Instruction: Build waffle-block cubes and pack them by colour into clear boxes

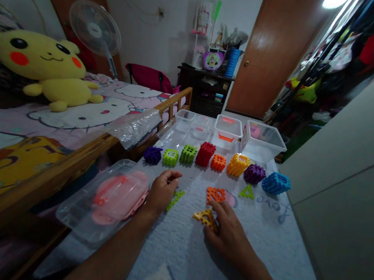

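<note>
A row of several chunky plastic building blocks runs across the white quilted cover (186, 246), from a purple block (152, 155) to a blue block (276, 183). My left hand (162, 191) has curled fingers and rests just beside a flat green lattice piece (175, 200). Nothing shows in its grip. My right hand (228, 229) is shut on a yellow-orange triangular piece (204, 216). Its index finger reaches towards a flat orange square piece (216, 195). To the far side, a small green triangle piece (247, 192) lies apart from both hands.
A clear plastic box with pink contents (112, 201) lies left of my left hand. Several clear plastic boxes (261, 141) stand behind the blocks. A wooden bed rail (43, 171) runs along the left, and a pale cabinet side (348, 181) stands on the right.
</note>
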The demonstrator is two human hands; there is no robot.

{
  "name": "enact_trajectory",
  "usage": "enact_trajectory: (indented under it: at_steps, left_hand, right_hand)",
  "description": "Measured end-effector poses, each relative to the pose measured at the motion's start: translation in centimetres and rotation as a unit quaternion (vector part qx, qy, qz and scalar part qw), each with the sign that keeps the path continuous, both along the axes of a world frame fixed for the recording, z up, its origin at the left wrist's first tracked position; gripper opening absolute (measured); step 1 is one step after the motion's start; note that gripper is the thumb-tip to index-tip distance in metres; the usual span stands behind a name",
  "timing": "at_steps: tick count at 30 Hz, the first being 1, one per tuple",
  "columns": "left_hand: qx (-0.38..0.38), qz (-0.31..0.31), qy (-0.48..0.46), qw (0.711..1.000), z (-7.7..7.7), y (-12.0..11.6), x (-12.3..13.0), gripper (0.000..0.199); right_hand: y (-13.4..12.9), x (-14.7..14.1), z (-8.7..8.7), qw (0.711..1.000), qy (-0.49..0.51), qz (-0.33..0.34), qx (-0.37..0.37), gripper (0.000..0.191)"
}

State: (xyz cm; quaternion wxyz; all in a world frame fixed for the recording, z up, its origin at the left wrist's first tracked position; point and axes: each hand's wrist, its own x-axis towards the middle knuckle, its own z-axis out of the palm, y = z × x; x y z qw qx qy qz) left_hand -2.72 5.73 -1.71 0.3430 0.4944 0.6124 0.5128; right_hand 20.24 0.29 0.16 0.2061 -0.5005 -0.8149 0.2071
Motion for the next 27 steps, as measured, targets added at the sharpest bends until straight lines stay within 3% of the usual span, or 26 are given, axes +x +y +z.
enact_trajectory:
  at_steps: [3,6,10,13,27]
  left_hand:
    - [0.001,-0.018,0.032,0.999,0.5,-0.3,0.2,0.021]
    - [0.042,-0.082,0.113,0.989,1.1,-0.9,0.7,0.015]
    - [0.096,-0.209,0.203,0.952,1.5,-1.9,1.6,0.004]
    - [0.105,-0.253,0.23,0.934,1.4,-2.2,1.9,0.004]
    - [0.075,-0.16,0.251,0.952,1.5,-1.5,1.6,0.011]
  right_hand:
    - [-0.1,0.7,0.5,0.997,-0.055,-0.039,-0.024,0.031]
    - [-0.1,1.0,0.6,0.991,-0.108,-0.046,-0.056,0.011]
    - [0.0,0.7,0.4,0.989,-0.114,-0.052,-0.073,0.005]
    - [0.0,0.4,0.2,0.991,-0.101,-0.061,-0.06,0.004]
    - [0.3,0.4,-0.8,0.996,-0.053,-0.067,-0.026,0.005]
